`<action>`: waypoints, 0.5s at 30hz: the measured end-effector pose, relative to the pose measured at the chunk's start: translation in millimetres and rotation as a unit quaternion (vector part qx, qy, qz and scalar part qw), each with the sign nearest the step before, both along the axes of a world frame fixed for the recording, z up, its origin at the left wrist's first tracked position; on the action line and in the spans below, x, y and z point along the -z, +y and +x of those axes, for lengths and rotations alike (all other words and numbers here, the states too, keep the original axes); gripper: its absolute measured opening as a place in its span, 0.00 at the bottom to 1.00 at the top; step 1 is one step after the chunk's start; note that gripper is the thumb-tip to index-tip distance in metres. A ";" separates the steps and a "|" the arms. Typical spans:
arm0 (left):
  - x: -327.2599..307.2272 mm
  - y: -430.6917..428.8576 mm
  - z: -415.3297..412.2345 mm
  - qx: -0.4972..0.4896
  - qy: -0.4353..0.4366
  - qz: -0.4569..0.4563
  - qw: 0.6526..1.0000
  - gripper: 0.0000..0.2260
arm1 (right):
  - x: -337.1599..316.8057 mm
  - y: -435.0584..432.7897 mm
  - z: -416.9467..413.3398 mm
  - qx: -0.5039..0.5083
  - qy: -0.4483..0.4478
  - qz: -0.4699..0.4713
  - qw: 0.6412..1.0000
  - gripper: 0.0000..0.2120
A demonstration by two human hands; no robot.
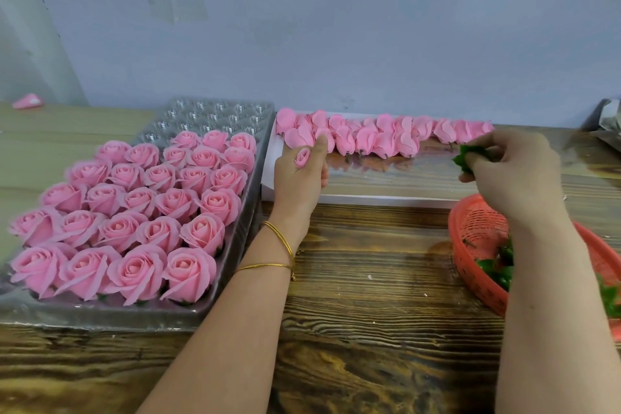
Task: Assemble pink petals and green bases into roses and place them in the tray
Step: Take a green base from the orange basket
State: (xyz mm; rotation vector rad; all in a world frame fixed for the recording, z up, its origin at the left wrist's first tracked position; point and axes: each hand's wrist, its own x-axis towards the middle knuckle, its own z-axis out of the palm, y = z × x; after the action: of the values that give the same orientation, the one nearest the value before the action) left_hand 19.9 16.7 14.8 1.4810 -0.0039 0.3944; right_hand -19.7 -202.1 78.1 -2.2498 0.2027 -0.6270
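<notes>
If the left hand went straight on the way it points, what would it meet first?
The left hand, gripping a small pink rosebud, points toward the wall. First in line: the row of pink petal bundles on the white board; its thumb seems to touch them, depth unclear.

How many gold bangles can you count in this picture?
2. The upper bangle circles the wrist below the left hand; the lower bangle sits further down that forearm. No others show.
</notes>
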 end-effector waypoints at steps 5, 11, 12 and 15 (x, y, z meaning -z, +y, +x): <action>-0.4 -0.3 0.8 -0.009 0.006 0.004 1.000 0.22 | -1.1 26.8 3.8 -0.104 -0.026 0.057 0.993 0.07; 0.5 -0.2 0.4 -0.011 0.008 0.009 1.000 0.22 | 7.7 62.8 7.9 -0.251 -0.009 0.136 0.958 0.16; 0.3 -0.1 0.4 -0.011 0.008 0.010 1.000 0.23 | 10.5 67.8 9.1 -0.263 -0.003 0.151 0.953 0.18; -0.9 0.2 0.1 -0.014 0.012 0.020 1.000 0.23 | 18.8 81.1 12.8 -0.274 0.018 0.197 0.941 0.20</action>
State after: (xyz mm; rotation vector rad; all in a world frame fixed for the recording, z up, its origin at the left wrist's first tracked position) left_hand 20.0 16.9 15.7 1.5267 0.0279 0.4007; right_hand -6.9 -121.1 59.3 -1.8095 -0.2594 -0.2181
